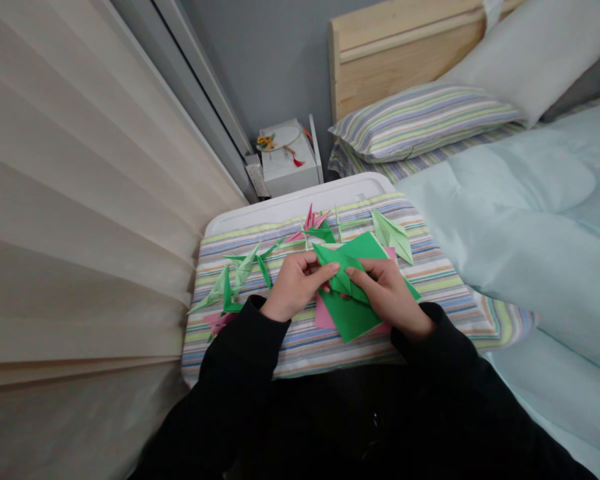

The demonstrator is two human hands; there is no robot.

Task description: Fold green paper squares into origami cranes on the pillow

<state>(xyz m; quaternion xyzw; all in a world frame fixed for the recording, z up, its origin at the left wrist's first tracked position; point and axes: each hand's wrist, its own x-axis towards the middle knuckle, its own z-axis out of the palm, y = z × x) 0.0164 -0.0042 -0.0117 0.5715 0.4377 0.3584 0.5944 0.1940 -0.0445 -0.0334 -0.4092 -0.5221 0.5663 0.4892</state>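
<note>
Between my two hands is a partly folded piece of green origami paper point(349, 277). My left hand point(300, 281) pinches its left side, thumb on top. On its right side my right hand point(387, 290) grips it the same way; the fingers underneath are mostly hidden. Below it lies a stack of square paper sheets point(353, 319), green on top with pink edges showing. Several folded paper cranes point(245, 267) in light and dark green lie to the left. A pink folded piece point(310, 223) sits beyond my hands, and a light green folded piece point(393, 235) rests at the right.
The papers lie on a striped cloth point(290, 353) over a white table point(280, 212). A pale curtain point(105, 200) hangs at the left. A bed with a light blue quilt point(520, 200) and striped pillow point(425, 120) is at the right. A small white cabinet point(290, 170) stands behind.
</note>
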